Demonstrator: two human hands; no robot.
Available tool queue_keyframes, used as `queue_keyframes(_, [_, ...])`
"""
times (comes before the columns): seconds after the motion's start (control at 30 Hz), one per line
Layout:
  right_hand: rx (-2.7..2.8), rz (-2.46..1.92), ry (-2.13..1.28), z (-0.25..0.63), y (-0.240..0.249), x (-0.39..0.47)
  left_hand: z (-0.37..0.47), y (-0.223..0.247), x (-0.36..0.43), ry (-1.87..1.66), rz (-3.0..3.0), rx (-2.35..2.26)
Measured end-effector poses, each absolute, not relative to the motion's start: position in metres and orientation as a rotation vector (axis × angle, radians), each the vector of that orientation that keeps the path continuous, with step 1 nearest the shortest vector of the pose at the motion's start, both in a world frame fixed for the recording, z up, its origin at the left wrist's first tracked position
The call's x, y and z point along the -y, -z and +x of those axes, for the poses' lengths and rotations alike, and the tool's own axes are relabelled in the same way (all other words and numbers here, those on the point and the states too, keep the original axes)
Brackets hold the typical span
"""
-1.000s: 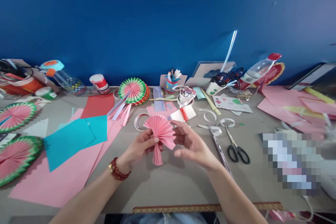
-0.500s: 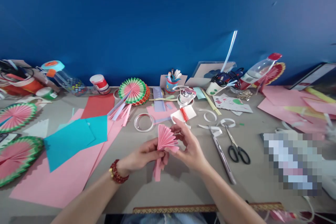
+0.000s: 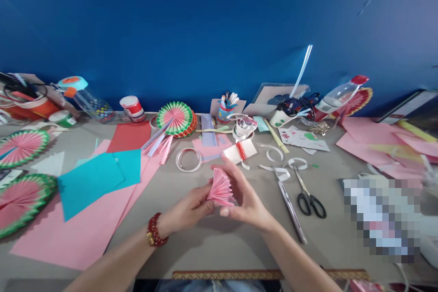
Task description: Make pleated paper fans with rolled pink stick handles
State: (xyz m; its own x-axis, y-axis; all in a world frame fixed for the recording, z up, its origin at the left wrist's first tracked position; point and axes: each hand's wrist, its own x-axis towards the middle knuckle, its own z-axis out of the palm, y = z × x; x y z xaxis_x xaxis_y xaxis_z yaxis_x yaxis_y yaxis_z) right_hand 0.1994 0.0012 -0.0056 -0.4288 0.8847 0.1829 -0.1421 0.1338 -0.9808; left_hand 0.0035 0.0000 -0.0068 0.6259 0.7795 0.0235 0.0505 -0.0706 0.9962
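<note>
A small pink pleated paper fan [image 3: 221, 188] is pinched at its gathered end between the thumb and fingers of my left hand [image 3: 191, 207]. Its folds spread out toward my right hand [image 3: 246, 196], which curves around the far and right side of the fan with thumb and fingers apart. Whether those right fingers touch the back of the pleats is hidden. Beyond my hands lies a roll of tape [image 3: 188, 159], and a white card wound with red string [image 3: 240, 150] is just behind the fingertips.
Scissors [image 3: 310, 198] and a slim craft knife [image 3: 292, 212] lie to the right. Pink sheets [image 3: 85, 246] and blue paper [image 3: 92, 185] cover the left, beside green-edged paper fans [image 3: 25, 205]. Cups, a pen holder [image 3: 226, 113] and bottles [image 3: 337, 100] line the blue wall.
The fan has turned in my left hand, so the strip hanging below it no longer shows. My right thumb has moved off the lower pleat and the right fingers have straightened.
</note>
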Motion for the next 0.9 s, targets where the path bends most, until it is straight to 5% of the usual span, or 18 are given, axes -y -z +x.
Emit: queue_keyframes(0.9, [1.371,-0.768,-1.333,0.195,0.007,0.001,0.0,0.013,-0.002,-0.541,1.662,-0.713])
